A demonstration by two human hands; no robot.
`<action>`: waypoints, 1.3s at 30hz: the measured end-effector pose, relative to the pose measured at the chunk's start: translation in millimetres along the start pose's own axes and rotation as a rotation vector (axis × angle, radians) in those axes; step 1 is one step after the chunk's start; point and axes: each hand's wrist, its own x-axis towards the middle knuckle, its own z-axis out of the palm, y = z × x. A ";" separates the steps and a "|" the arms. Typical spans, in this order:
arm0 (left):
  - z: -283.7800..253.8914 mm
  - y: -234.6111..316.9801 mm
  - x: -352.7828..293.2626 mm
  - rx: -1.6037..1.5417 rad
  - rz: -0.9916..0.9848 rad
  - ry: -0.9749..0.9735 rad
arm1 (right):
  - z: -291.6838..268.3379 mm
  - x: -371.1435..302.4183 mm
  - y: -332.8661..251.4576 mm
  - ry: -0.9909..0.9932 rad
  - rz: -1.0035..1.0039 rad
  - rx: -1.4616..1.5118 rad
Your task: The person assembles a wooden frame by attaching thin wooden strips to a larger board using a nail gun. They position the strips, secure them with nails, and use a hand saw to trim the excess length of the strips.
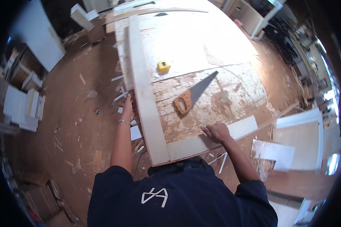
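A long pale board [142, 75] runs along the left side of the worktable, and a shorter one [244, 128] lies across its near edge; they meet at the near left corner. My left hand [127, 110] is beside the long board's outer edge, its visible fingers stretched forward. Over the short board is my right hand [217, 133], closed, knuckles up and thumb toward the left; anything inside it is hidden. Between the boards and farther in lies a handsaw [195, 94] with a wooden handle, its blade pointing away to the right. Beyond it sits a yellow tape measure [163, 66].
The worktable top [231, 89] is scuffed and stained, its far part glaring in light. Offcuts and scraps litter the brown floor [76, 113]. White panels [42, 36] stand at far left, and a pale cabinet piece [297, 142] is at right.
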 end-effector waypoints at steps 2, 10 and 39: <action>12.0 -20.1 12.5 -0.076 0.103 -0.245 | -18.1 -11.0 -5.1 0.020 0.003 -0.029; -22.1 -53.1 82.9 -0.369 0.185 -0.588 | -88.5 -25.4 -47.1 0.150 -0.146 -0.094; -33.0 125.1 -156.2 -0.224 0.968 -1.107 | 51.1 44.6 25.1 0.290 -0.366 0.147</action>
